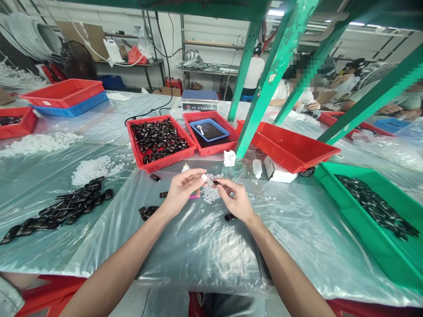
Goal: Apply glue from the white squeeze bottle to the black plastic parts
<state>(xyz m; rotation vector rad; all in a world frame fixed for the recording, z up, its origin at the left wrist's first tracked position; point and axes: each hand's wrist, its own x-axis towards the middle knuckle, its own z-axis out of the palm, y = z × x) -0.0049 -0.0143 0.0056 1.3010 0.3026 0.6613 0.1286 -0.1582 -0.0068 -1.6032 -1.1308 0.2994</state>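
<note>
My left hand pinches a small white piece between thumb and fingertips. Close by on its right, my right hand grips a small black piece, mostly covered by the fingers. Both hands are over a scatter of tiny translucent white bits on the plastic-covered table. Partly behind the left hand lies something pink. Glossy black pieces rest left of my left wrist, and a single black piece lies below my right hand.
A red tray of black pieces stands ahead, beside a red tray holding a blue tray. Green posts rise from the table. At right is a green bin; at left are black pieces and white pieces. People work beyond.
</note>
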